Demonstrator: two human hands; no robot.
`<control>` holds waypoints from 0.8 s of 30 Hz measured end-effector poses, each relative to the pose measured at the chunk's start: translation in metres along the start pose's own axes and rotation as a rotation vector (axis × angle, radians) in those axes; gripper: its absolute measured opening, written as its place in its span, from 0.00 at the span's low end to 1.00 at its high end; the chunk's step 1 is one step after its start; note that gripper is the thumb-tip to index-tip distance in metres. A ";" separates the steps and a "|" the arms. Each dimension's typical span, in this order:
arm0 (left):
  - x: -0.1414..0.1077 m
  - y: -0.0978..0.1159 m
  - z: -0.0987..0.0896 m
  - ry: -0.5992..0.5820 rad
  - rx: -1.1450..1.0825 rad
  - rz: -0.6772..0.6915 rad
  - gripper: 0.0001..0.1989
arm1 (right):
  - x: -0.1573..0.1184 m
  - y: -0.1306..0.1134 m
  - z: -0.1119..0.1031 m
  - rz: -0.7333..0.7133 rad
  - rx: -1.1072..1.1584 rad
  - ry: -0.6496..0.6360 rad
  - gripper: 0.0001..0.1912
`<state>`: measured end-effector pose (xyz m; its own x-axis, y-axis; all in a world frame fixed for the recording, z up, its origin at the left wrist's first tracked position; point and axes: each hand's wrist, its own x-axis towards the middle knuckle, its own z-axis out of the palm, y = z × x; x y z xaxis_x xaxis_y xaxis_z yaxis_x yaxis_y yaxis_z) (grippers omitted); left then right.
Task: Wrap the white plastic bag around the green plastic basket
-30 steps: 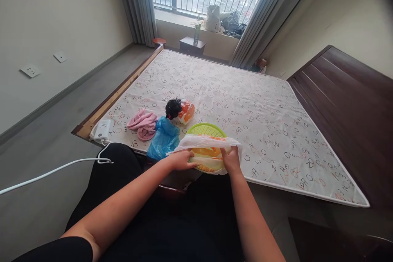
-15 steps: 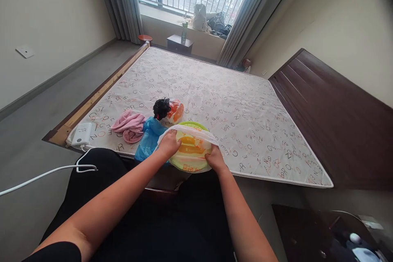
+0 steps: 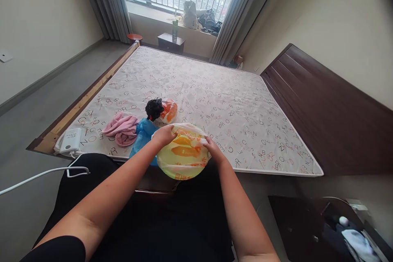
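Observation:
In front of my lap is a round yellow-green container (image 3: 166, 159), perhaps a basin. A translucent white plastic bag (image 3: 188, 150) with orange print stretches over it. My left hand (image 3: 165, 134) is closed on the bag at the upper left rim. At the right rim my right hand (image 3: 214, 150) pinches the bag's edge. Just left of the container lies a crumpled blue plastic bag (image 3: 143, 132), partly hidden by my left forearm. Behind it sit a black bundled plastic bag (image 3: 154, 109) and a clear bag with orange contents (image 3: 168, 110).
A pink towel (image 3: 122, 128) and a white power strip (image 3: 71, 140) with a cable lie along the near left of the mattress (image 3: 215, 90). A dark headboard (image 3: 325, 114) stands on the right. At lower right is a dark table (image 3: 294, 225) with small items.
The bag has been drawn over the container's far rim, where green showed before. The container is now tilted more toward me. My view has shifted slightly right.

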<state>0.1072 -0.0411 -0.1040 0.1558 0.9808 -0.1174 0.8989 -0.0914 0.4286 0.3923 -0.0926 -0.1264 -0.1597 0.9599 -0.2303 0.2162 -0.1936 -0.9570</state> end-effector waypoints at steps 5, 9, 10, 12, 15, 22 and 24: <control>0.008 -0.016 0.003 -0.174 -0.326 0.083 0.25 | 0.002 -0.010 -0.015 0.161 0.317 -0.235 0.29; 0.014 -0.027 0.004 -0.315 -0.659 -0.020 0.26 | -0.001 -0.022 -0.023 0.148 0.407 -0.360 0.27; 0.014 -0.028 0.006 -0.312 -0.722 -0.040 0.26 | 0.000 -0.024 -0.023 0.141 0.416 -0.382 0.25; 0.013 -0.028 0.010 -0.310 -0.832 -0.064 0.26 | 0.006 -0.026 -0.021 0.145 0.383 -0.329 0.24; 0.013 -0.028 0.018 -0.330 -0.927 -0.100 0.26 | 0.022 -0.021 -0.012 0.197 0.224 -0.073 0.24; 0.012 -0.047 0.024 -0.167 -0.740 -0.175 0.32 | 0.046 0.010 0.002 0.443 0.143 0.141 0.26; 0.002 -0.046 0.020 -0.004 -0.550 -0.124 0.32 | 0.042 0.018 0.005 0.421 0.168 0.189 0.26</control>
<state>0.0742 -0.0386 -0.1417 0.0646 0.9778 -0.1996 0.5650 0.1290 0.8149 0.3849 -0.0566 -0.1543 0.0894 0.8081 -0.5822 0.0636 -0.5880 -0.8064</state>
